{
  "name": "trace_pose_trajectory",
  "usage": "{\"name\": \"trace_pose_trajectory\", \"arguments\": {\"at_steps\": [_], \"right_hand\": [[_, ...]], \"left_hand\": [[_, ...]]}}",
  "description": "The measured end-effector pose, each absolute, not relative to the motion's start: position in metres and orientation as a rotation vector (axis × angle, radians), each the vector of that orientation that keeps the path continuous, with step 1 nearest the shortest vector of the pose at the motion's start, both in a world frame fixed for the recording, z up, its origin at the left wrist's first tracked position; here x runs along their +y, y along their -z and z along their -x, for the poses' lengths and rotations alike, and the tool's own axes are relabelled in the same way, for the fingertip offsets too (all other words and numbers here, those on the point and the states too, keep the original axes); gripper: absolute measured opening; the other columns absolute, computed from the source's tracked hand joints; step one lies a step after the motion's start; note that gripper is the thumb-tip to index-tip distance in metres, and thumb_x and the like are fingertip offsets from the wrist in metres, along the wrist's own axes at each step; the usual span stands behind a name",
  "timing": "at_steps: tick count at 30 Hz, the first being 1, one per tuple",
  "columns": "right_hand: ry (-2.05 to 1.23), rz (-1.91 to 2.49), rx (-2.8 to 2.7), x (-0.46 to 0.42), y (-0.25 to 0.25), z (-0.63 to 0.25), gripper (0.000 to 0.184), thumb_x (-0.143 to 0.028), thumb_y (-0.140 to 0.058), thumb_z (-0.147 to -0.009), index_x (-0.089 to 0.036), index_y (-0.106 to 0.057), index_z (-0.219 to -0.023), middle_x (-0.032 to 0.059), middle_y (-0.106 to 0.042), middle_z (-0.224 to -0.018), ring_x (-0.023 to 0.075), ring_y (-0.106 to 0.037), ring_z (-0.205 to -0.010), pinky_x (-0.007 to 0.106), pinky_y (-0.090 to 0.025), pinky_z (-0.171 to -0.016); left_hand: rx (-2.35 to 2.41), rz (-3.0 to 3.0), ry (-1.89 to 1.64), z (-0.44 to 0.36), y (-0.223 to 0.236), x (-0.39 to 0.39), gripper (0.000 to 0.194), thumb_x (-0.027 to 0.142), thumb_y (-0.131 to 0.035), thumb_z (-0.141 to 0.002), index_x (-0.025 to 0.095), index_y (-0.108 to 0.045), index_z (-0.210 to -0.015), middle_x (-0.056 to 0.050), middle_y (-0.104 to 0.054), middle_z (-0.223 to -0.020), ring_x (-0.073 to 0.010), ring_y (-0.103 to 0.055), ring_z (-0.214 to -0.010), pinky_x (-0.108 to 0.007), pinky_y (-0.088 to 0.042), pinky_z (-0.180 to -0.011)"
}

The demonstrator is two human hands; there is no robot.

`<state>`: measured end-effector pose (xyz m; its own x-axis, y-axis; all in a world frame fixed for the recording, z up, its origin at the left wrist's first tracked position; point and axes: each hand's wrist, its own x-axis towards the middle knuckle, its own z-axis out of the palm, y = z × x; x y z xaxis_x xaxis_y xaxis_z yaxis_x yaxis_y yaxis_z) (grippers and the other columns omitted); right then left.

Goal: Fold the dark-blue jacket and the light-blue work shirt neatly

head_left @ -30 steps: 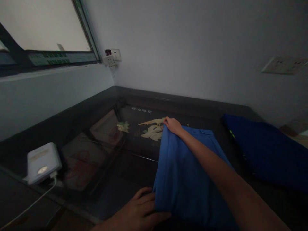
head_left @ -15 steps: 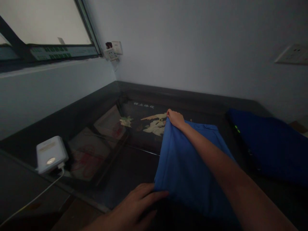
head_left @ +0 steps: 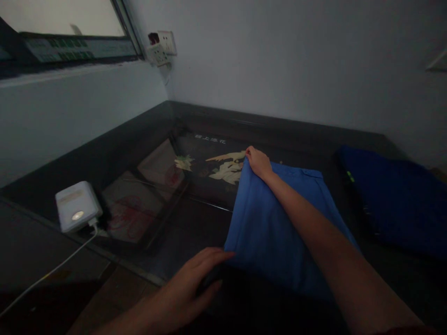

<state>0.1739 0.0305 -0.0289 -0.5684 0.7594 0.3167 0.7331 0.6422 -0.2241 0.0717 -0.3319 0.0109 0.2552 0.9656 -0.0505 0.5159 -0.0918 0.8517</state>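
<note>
A folded blue garment (head_left: 275, 228) lies on a dark glass-topped table (head_left: 174, 223). My right hand (head_left: 257, 162) rests at the garment's far left corner, fingers curled over the cloth's edge. At the near left corner, my left hand (head_left: 195, 279) lies low on the table with fingers stretched out, fingertips touching the garment's edge. My right forearm crosses over the cloth.
A white charger box (head_left: 77, 210) with a lit spot and a white cable (head_left: 45, 277) sits at the left. A dark blue folded cloth (head_left: 398, 200) lies at the right. Wall sockets (head_left: 159, 46) hang in the corner under a window. Pictures show under the glass.
My left hand has slid back from on top of the garment's near corner to just touching its edge. The view has tilted downward slightly.
</note>
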Motion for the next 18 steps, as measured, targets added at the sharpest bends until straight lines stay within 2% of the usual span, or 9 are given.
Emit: {"name": "trace_pose_trajectory", "arguments": {"at_steps": [6,13,18], "right_hand": [[-0.108,1.243,-2.476,0.0303,0.0275,-0.1717,0.034,-0.035,-0.026,-0.098,-0.019,-0.054,-0.108,0.0105,-0.067,-0.102,0.0239,-0.06,-0.09,0.03,-0.039,-0.072],[-0.061,1.205,-2.506,0.032,0.0292,-0.1695,0.039,-0.042,-0.026,-0.098,-0.019,-0.057,-0.107,0.01,-0.067,-0.102,0.024,-0.06,-0.09,0.031,-0.039,-0.072],[-0.034,1.205,-2.526,0.0317,0.0304,-0.1696,0.041,-0.041,-0.024,-0.099,-0.018,-0.056,-0.107,0.0105,-0.067,-0.104,0.0241,-0.06,-0.092,0.031,-0.039,-0.072]], "left_hand": [[1.44,-1.662,-0.775,-0.0702,-0.0071,-0.3265,0.045,0.016,-0.041,-0.092,0.024,-0.036,-0.136,-0.008,-0.054,-0.125,-0.0189,-0.051,-0.116,-0.037,-0.043,-0.101],[1.365,-1.8,-0.636,-0.0712,-0.0078,-0.3259,0.053,0.012,-0.039,-0.091,0.027,-0.029,-0.141,-0.007,-0.048,-0.134,-0.0188,-0.046,-0.12,-0.038,-0.04,-0.103],[1.351,-1.819,-0.618,-0.0711,-0.0059,-0.3289,0.051,0.012,-0.04,-0.091,0.029,-0.033,-0.139,-0.006,-0.049,-0.132,-0.0189,-0.045,-0.121,-0.037,-0.039,-0.103]]}}
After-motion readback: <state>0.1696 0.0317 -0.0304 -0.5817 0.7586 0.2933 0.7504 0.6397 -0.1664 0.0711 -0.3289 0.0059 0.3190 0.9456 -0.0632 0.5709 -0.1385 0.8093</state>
